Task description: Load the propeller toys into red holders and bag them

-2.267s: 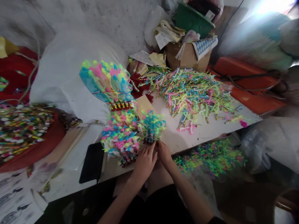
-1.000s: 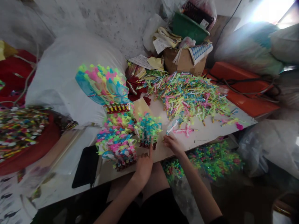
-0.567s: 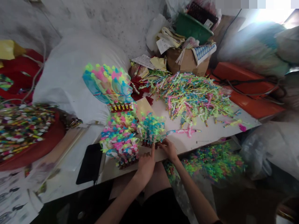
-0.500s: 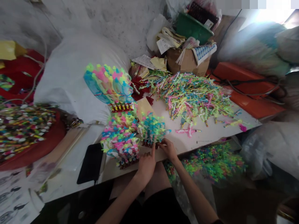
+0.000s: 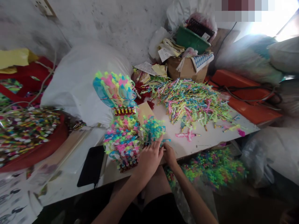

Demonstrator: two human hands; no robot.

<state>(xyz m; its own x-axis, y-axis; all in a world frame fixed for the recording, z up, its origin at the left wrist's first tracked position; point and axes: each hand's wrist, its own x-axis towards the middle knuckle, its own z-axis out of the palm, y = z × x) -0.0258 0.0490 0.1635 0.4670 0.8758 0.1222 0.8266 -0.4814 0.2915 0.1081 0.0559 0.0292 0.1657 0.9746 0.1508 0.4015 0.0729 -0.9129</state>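
My left hand (image 5: 151, 155) lies over the front of a small cluster of teal and yellow plastic pieces (image 5: 153, 128), index finger stretched toward it. My right hand (image 5: 169, 155) is beside it, fingers bent together at the cluster's right front corner; what they hold, if anything, is too small to make out. Left of my hands stands a larger block of pink, blue and yellow pieces (image 5: 122, 140) in dark red bases. Behind that block rises a taller bundle with clear blue parts (image 5: 115, 88). A pink piece (image 5: 188, 135) lies to the right on the white table (image 5: 210, 140).
A big pile of colourful sticks (image 5: 193, 99) covers the table's back right. A black phone (image 5: 91, 166) lies at the left. Behind are a white sack (image 5: 86, 74) and a cardboard box (image 5: 178, 69); a red tub (image 5: 56, 133) stands far left.
My left hand has moved right and up over the front of the small cluster, closer to my right hand. My right hand's fingers have drawn in. The view has shifted slightly.
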